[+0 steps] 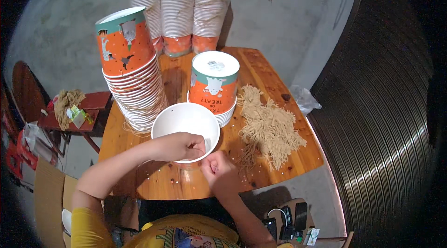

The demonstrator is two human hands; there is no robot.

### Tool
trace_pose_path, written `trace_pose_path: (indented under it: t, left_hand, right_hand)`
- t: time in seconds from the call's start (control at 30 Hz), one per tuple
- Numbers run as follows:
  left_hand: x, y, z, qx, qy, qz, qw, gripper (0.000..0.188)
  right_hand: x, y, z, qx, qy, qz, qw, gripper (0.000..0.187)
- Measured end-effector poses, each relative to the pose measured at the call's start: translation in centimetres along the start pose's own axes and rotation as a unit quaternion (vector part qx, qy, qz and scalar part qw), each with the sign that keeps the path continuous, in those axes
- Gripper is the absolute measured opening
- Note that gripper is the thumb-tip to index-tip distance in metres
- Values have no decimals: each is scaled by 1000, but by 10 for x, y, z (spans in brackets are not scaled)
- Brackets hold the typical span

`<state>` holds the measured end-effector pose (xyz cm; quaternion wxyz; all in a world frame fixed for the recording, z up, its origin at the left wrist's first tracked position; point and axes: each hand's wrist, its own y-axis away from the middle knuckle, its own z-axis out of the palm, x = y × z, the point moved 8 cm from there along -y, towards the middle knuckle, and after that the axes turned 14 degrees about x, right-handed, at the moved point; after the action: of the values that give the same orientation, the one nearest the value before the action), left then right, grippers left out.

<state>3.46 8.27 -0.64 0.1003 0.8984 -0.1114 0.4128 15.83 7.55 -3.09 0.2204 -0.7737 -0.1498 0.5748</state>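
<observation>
A white-lined paper bucket stands at the front of the wooden table, its open mouth turned toward me. My left hand reaches over the mouth, its fingers curled in a pinch at the inside of the near wall. Just outside the same rim, my right hand is closed, fingertips pressed together close to the left ones. Whatever sits between the fingers is too small or hidden to make out. Right of the bucket lies a heap of tan cords. Behind it, a short stack of orange paper buckets rests upside down.
A tall leaning stack of orange buckets with cords hanging rises at the left. Plastic-wrapped bucket stacks stand at the table's back. Small white bits dot the table's front edge. A red stool holds more cords; a cardboard box is lower left.
</observation>
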Motion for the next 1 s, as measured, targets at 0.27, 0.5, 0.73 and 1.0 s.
trace_pose_path:
  t: [0.27, 0.5, 0.73, 1.0]
  left_hand:
    - [29, 11, -29, 238, -120, 154, 951, 11]
    - [29, 13, -29, 247, -48, 181, 951, 10]
    - [-4, -2, 1, 61, 252, -42, 965, 41]
    - [-25, -9, 7, 34, 353, -137, 925, 29]
  right_hand:
    - [-7, -16, -23, 52, -85, 106, 989, 6]
    - [-9, -29, 2, -96, -76, 97, 988, 6]
    - [19, -24, 18, -103, -131, 122, 978, 6]
    - [15, -27, 14, -87, -185, 139, 969, 8]
